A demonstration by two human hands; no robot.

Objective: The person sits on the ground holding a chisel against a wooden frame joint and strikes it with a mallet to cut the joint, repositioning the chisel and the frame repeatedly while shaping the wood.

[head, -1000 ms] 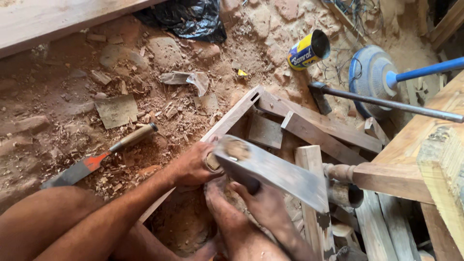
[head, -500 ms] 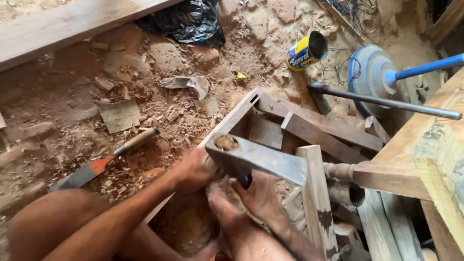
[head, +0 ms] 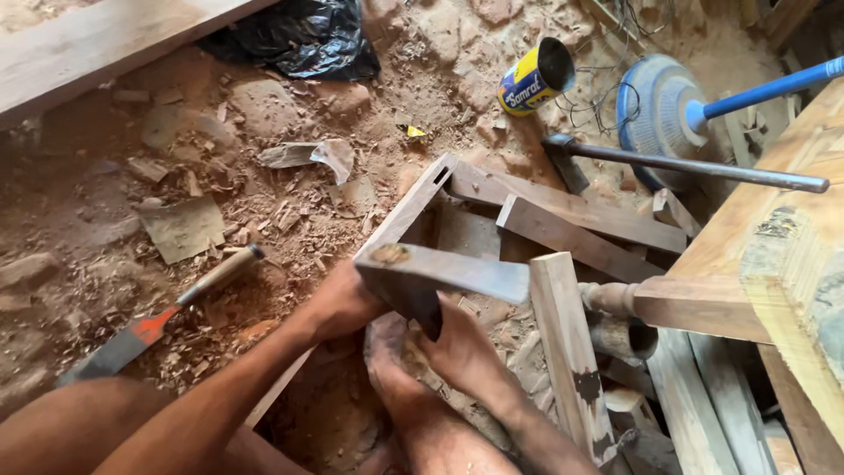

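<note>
My left hand [head: 338,303] grips the near end of a grey weathered wooden rail [head: 448,271] where it meets the long side piece of a wooden frame [head: 413,207] lying on the dirt. My right hand [head: 459,350] holds the same rail from below, fingers curled around its underside. The rail runs level to the right and meets an upright pale wooden post [head: 567,343]. My bare foot [head: 391,365] rests on the ground between both hands, under the rail.
A chisel with a wooden handle [head: 167,312] lies on the dirt among wood chips at left. A hammer [head: 668,163], a yellow-and-blue tin can [head: 536,77] and a blue fan [head: 659,105] lie beyond the frame. A plank workbench [head: 782,255] stands at right, with a turned wooden leg [head: 615,299] beside it.
The rail has swung up from a downward slant to nearly level and shifted slightly left. My right hand has moved closer under it; my left hand stays at its end.
</note>
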